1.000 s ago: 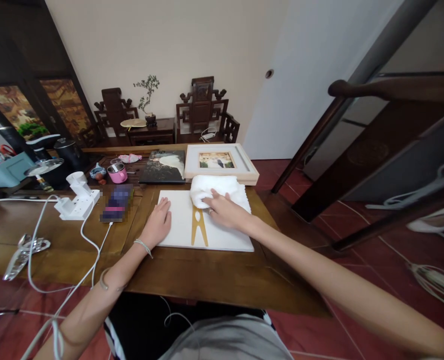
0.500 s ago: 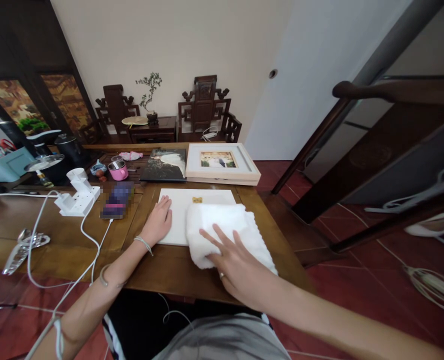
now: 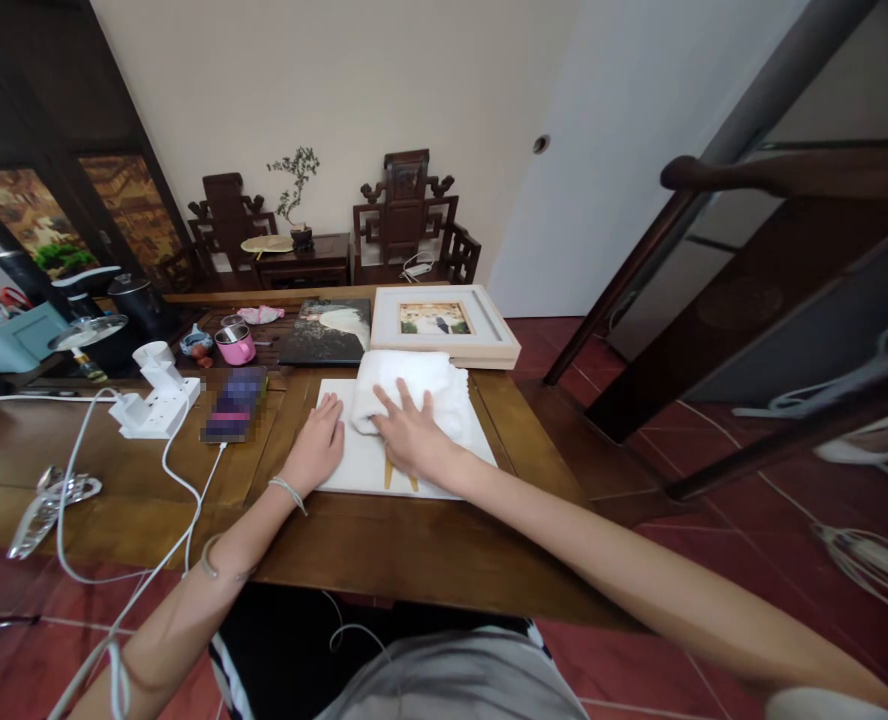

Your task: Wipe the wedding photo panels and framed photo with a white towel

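A flat white board or album cover (image 3: 346,465) with gold markings lies on the wooden table in front of me. My left hand (image 3: 318,442) rests flat on its left edge, fingers stretched out and holding nothing. Over the board's far part lies a folded white fluffy towel (image 3: 444,375). My right hand (image 3: 414,430) presses on the towel, fingers spread over its top and thumb by its near-left edge. The towel hides the far middle and far right of the board.
Behind the board are a dark photo panel (image 3: 324,335) and a pale framed picture (image 3: 481,340). A phone (image 3: 234,405), a white power adapter (image 3: 155,400), a pink cup (image 3: 235,345) and a silver hair claw (image 3: 50,510) are at left. White cables cross the table's left part.
My right hand and the towel have moved away from me and slightly left, uncovering gold markings on the board's near part. My left hand has stayed in place.
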{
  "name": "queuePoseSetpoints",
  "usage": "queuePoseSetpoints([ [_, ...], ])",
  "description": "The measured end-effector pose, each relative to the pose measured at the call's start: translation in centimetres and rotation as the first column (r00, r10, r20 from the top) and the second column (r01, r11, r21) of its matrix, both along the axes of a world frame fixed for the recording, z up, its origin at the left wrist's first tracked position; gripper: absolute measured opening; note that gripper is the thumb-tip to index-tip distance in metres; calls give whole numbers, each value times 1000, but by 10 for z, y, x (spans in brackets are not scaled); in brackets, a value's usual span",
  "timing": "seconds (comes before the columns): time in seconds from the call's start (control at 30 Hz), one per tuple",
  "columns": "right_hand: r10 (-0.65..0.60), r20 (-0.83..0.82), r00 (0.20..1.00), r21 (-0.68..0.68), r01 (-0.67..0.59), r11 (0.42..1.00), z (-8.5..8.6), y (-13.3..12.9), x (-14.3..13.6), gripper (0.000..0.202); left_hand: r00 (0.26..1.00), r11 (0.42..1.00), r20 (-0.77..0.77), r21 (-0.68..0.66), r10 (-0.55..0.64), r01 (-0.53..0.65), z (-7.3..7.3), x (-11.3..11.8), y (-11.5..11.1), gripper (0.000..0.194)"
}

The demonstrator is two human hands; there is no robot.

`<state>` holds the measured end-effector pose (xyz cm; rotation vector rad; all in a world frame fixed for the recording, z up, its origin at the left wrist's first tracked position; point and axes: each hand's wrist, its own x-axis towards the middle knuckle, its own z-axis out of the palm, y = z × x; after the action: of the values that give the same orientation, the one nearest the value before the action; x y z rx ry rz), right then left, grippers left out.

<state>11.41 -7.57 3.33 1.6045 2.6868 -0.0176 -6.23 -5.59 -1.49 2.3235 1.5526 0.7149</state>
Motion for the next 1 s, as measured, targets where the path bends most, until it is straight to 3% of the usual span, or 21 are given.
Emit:
queuePoseSetpoints([
  [0.27, 122, 41, 992, -14, -122, 992, 0, -91, 2, 34, 1000, 1000, -20, 20, -10, 10, 0, 0, 0, 43],
  [0.4, 173, 27, 985, -74, -170, 983, 4, -106, 4, 34, 1000, 999, -6, 27, -20, 20, -1, -1, 0, 43],
  [0.53, 146, 30, 989, -36, -145, 989, 5, -82, 3, 40, 1000, 1000, -8, 19, -20, 20, -1, -1, 1, 44],
  [0.67, 81, 41, 996, -71, -78, 994, 7, -33, -4, 53, 1000, 999, 2, 14, -30, 30, -3, -1, 2, 45],
  [0.8, 37, 62, 997, -35, -34, 999, 7, 10, -12, 53, 998, 999, 42, 30, -40, 38, -5, -3, 3, 47],
  [0.9, 57, 77, 995, 15, -58, 998, 6, 17, -14, 50, 997, 999, 60, 27, -43, 42, -5, -4, 4, 48],
  [1.0, 87, 111, 990, 24, -90, 996, 4, 2, -12, 48, 997, 999, 60, 12, -40, 39, -4, -4, 5, 48],
])
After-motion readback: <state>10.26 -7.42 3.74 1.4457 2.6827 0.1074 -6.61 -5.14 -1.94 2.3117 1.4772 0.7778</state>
